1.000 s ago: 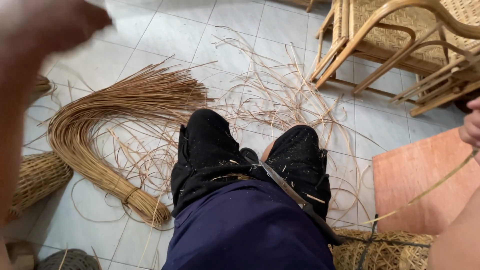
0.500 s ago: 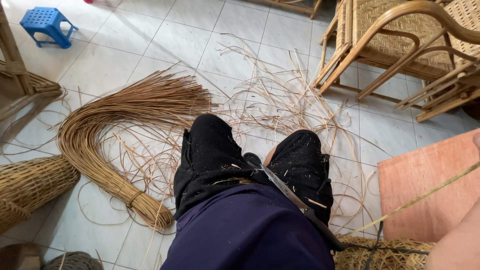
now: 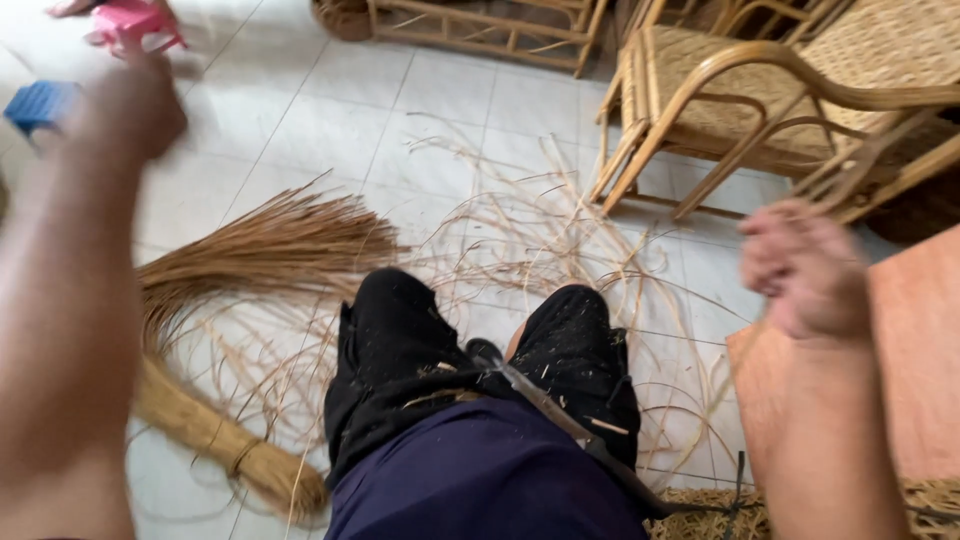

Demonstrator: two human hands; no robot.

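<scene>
My left hand (image 3: 135, 105) has swung up far left again; my right hand (image 3: 800, 265) has risen into view, fist closed

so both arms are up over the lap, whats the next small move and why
Probably draw the right hand further out: it looks closed on a thin rattan strand that slants down toward the floor. The left hand is blurred, its grip unclear.

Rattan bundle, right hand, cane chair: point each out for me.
rattan bundle (image 3: 265, 250), head view, on its fanned loose ends.
right hand (image 3: 800, 265), head view, on the back of the closed fist.
cane chair (image 3: 760, 75), head view, on its curved armrest.
</scene>
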